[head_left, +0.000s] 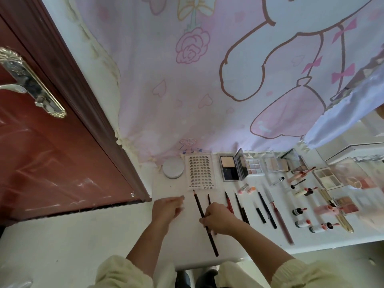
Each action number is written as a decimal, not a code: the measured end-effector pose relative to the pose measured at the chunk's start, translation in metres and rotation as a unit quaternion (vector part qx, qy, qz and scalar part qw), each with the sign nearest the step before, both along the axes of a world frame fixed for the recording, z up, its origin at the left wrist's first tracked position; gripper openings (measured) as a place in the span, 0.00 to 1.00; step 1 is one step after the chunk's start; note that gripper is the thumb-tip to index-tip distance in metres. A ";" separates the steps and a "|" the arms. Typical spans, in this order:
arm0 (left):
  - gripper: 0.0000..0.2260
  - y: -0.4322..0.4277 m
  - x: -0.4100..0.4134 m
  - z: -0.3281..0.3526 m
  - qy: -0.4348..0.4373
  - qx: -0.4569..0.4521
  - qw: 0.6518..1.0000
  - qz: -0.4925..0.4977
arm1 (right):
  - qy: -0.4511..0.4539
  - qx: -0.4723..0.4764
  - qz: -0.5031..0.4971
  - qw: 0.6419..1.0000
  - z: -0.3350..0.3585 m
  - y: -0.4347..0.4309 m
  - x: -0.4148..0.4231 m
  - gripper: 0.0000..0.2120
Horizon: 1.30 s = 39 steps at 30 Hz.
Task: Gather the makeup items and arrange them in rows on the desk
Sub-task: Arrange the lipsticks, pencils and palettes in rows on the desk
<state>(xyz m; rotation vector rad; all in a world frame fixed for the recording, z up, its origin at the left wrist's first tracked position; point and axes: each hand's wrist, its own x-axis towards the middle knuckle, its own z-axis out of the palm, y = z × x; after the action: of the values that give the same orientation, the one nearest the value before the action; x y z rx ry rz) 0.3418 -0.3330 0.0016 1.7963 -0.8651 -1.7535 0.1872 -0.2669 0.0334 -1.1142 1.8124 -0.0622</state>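
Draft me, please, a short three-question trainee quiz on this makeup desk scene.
1. True or false: the lash sheet lies between the round white jar and the open powder compact.
2. Which hand covers part of the long dark pencil: A left, B right, C neither?
3. Fill in: the gold pen lies toward the desk's ___ end.
Key: 1 true; 2 B, the right hand; 3 right.

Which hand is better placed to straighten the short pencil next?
Right. The right hand curls over the short pencil; the left hand sits beyond the long pencil, touching neither.
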 end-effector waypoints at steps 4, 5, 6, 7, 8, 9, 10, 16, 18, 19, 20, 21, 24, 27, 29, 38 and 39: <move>0.05 0.018 -0.003 -0.012 -0.109 -0.045 0.988 -0.101 | 0.031 0.012 0.015 0.999 -0.015 -0.001 0.008 0.06; 0.05 0.020 -0.003 -0.013 -0.130 -0.058 0.983 -0.116 | 0.040 0.019 0.026 0.999 -0.017 0.000 0.012 0.06; 0.05 0.021 -0.003 -0.015 -0.148 -0.071 0.978 -0.128 | 0.047 0.024 0.035 0.998 -0.019 0.000 0.016 0.08; 0.04 0.022 -0.002 -0.016 -0.162 -0.081 0.974 -0.139 | 0.053 0.026 0.044 0.997 -0.022 0.000 0.018 0.10; 0.04 0.022 -0.002 -0.017 -0.170 -0.088 0.970 -0.147 | 0.058 0.026 0.053 0.997 -0.023 0.000 0.020 0.12; 0.04 0.023 -0.002 -0.018 -0.176 -0.093 0.968 -0.155 | 0.063 0.023 0.059 0.996 -0.025 0.000 0.021 0.14; 0.04 0.024 -0.002 -0.018 -0.181 -0.097 0.965 -0.163 | 0.067 0.019 0.061 0.996 -0.027 0.000 0.022 0.15; 0.05 0.026 -0.005 -0.023 -0.196 -0.123 0.953 -0.195 | 0.077 0.001 0.068 0.995 -0.037 0.004 0.025 0.14; 0.05 0.026 -0.006 -0.024 -0.193 -0.123 0.954 -0.196 | 0.078 -0.006 0.066 0.995 -0.039 0.004 0.025 0.11; 0.05 0.026 -0.006 -0.023 -0.192 -0.123 0.954 -0.194 | 0.078 -0.008 0.065 0.995 -0.040 0.004 0.025 0.10; 0.05 0.027 -0.006 -0.023 -0.192 -0.122 0.954 -0.194 | 0.076 -0.009 0.064 0.995 -0.042 0.005 0.025 0.09; 0.06 0.027 -0.006 -0.023 -0.191 -0.122 0.955 -0.194 | 0.076 -0.010 0.063 0.995 -0.043 0.006 0.025 0.09; 0.05 0.027 -0.007 -0.023 -0.187 -0.120 0.956 -0.194 | 0.075 -0.015 0.066 0.995 -0.043 0.008 0.024 0.07; 0.06 0.028 -0.007 -0.023 -0.180 -0.116 0.958 -0.191 | 0.068 -0.021 0.073 0.995 -0.041 0.011 0.023 0.06; 0.06 0.028 -0.008 -0.022 -0.176 -0.112 0.960 -0.188 | 0.063 -0.026 0.076 0.995 -0.040 0.013 0.023 0.05; 0.07 0.032 -0.006 -0.020 -0.144 -0.091 0.973 -0.155 | 0.038 -0.034 0.052 0.997 -0.040 0.020 0.022 0.04; 0.06 0.033 -0.006 -0.020 -0.144 -0.093 0.973 -0.155 | 0.041 -0.037 0.048 0.997 -0.040 0.020 0.021 0.05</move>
<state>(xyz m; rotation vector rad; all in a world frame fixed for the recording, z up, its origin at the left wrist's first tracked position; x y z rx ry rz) 0.3361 -0.3005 -0.0182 1.8954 -1.4465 -1.5425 0.2087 -0.2465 -0.0071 -1.2714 1.8373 -0.0269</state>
